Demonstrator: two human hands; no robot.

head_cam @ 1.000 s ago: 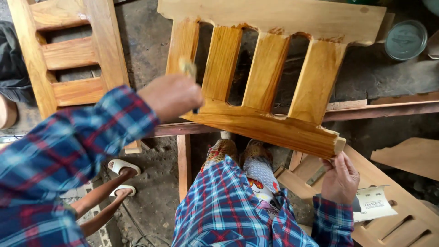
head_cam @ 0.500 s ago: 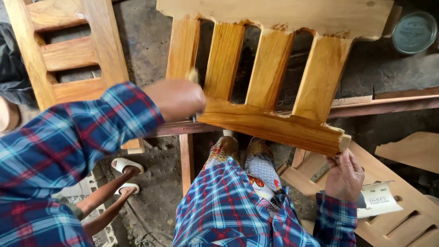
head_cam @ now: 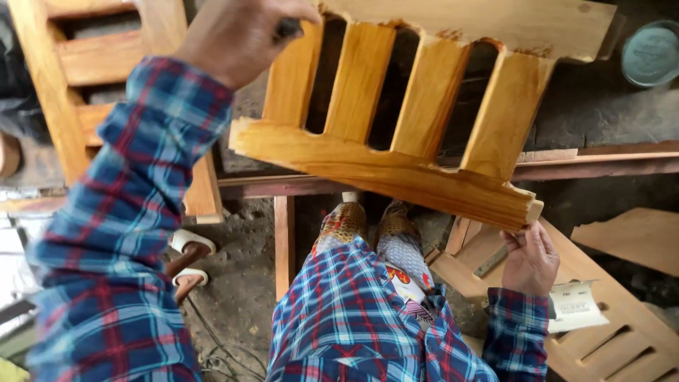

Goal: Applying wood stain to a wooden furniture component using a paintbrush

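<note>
The left hand (head_cam: 240, 35) has risen to the slatted wooden frame's (head_cam: 396, 141) top, fingers closed around a small dark object; the right hand (head_cam: 530, 258) grips its lower corner.

Dirt floor (head_cam: 240, 297) — wooden frames (head_cam: 92, 64), offcuts (head_cam: 629, 237) around.

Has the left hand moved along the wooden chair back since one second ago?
Yes. The left hand has gone up, from the lower rail of the chair back to near its top rail.

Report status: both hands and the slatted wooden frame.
Left hand raised at frame's top left, gripping a small dark object. Right hand holds lower right corner of slatted wooden frame. Frame tilted above knees; nothing blocking.
</note>
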